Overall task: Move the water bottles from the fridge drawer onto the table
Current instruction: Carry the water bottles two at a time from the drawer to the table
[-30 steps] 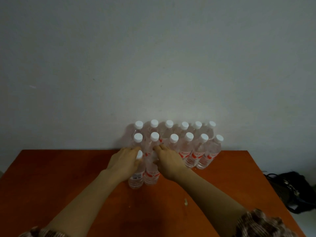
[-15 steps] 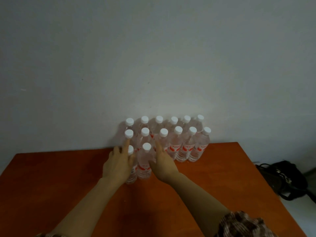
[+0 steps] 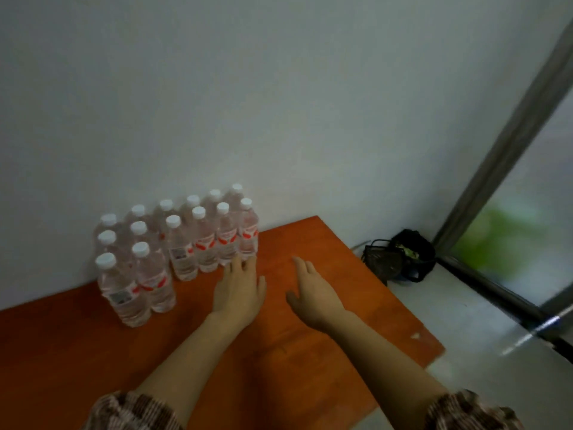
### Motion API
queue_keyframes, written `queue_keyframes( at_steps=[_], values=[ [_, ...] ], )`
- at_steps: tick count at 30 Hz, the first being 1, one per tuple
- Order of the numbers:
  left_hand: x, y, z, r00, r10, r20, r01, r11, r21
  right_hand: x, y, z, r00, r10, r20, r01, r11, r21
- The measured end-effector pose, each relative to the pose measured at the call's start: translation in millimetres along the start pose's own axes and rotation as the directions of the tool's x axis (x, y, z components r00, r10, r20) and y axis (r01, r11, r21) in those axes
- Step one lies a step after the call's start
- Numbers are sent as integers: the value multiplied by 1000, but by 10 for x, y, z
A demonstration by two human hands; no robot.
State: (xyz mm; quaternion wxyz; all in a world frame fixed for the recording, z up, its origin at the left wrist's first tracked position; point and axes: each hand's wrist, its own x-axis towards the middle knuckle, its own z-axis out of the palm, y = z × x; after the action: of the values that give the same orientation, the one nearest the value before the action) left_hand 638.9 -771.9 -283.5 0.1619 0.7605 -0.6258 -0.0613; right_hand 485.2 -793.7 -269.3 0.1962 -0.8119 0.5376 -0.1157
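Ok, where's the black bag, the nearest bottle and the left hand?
black bag [image 3: 414, 257]: head view, its dark side
nearest bottle [image 3: 121, 295]: head view, its label
left hand [image 3: 238, 291]: head view, back of hand

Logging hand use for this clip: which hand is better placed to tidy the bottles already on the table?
Left. The left hand is open with its fingertips right at the nearest bottle; the right hand, also open, is over bare table farther from the bottles.

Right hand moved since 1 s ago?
Yes. The right hand was on the front bottles; now it is open over the table, right of all the bottles, touching none.
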Motion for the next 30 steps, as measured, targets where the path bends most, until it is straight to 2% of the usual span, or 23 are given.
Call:
queue_keyframes(
  at_steps=[7,14,23,30],
  values=[
    [-669,1671,427,961,235,144,-239,971,15,-1336,1302,-728,968,223,-111,-225,974,-2],
    [-1334,3183,776,870,436,231,-438,898,-47,-2631,2282,-1291,865,444,-232,-458,889,-7],
    [-1945,5005,1108,671,685,285,-694,715,-83,-4026,3450,-1930,679,642,-357,-679,733,27],
    [-2406,6557,1497,451,862,233,-858,490,-152,-4816,4433,-2366,514,761,-396,-821,571,31]
  ],
)
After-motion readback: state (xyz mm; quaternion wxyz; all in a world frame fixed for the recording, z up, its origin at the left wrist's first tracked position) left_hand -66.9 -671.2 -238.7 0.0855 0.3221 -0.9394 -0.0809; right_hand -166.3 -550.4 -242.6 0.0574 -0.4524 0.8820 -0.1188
